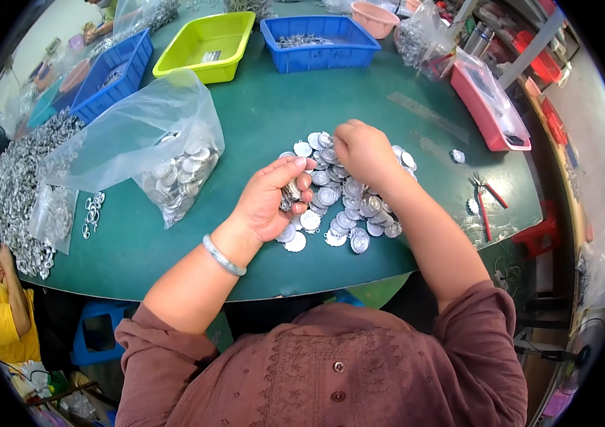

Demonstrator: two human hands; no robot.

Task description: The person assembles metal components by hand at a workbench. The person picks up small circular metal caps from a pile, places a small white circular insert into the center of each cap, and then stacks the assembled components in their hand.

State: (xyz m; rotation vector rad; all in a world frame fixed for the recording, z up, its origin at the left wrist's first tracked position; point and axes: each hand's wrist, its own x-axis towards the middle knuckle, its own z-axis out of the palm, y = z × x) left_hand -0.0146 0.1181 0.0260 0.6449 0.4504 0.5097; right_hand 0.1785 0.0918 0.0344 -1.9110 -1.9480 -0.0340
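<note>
A heap of round silver metal medallions (352, 188) with small loops lies on the green table in front of me. At the heap's left side, my left hand (268, 196) is turned palm up with its fingers curled round several of these medallions (291, 193). My right hand (365, 153) is over the heap's far side, its fingers bent downward and pressed together. Its fingertips are mostly hidden, so whatever they grip does not show. Left of the heap stands a clear plastic bag (181, 167) with more medallions inside.
Blue bins (320, 60) and a lime-green bin (206, 46) line the far side. Silver metal parts (21, 192) are piled at the left. Red-handled pliers (484, 203) and a pink basket (491, 107) are at the right. A person in yellow (7, 320) sits at the left.
</note>
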